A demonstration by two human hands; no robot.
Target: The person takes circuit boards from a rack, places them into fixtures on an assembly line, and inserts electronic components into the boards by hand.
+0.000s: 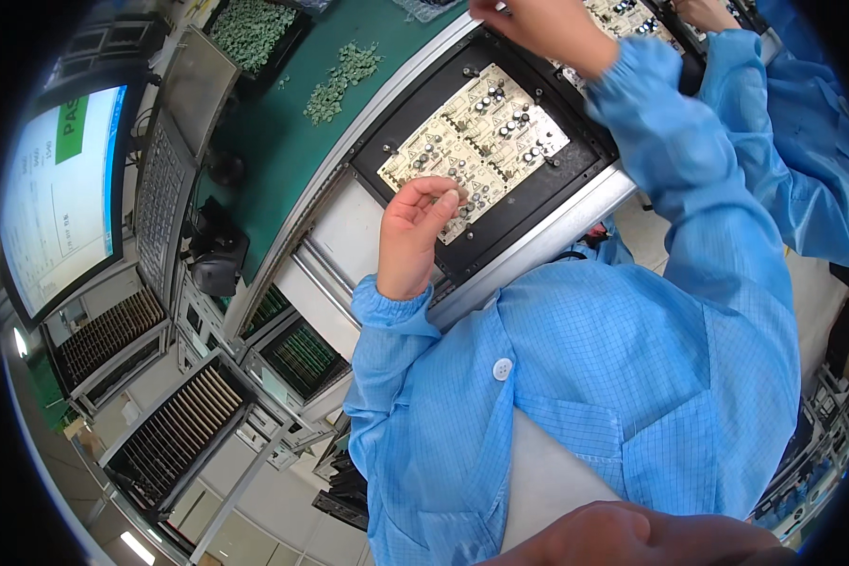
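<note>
My left hand point(415, 231) is closed in a pinch over the lower left part of a cream circuit board panel point(505, 118). Whatever sits between thumb and fingers is too small to make out. Rows of small dark and silver cylindrical parts stand on the panel, which lies in a black carrier frame point(561, 174) with pins around it. My right hand point(547, 33) reaches past the panel's far side, its fingers partly cut off by the picture's upper edge. What it may hold is hidden.
Loose small grey-green components point(344, 80) lie on the green mat point(302, 160), near a black bin point(250, 33) full of them. A metal rail point(575, 222) borders the carrier. Further left are a monitor point(61, 198), keyboard point(165, 208) and slotted racks point(184, 434). Another person's sleeve point(774, 141) is at right.
</note>
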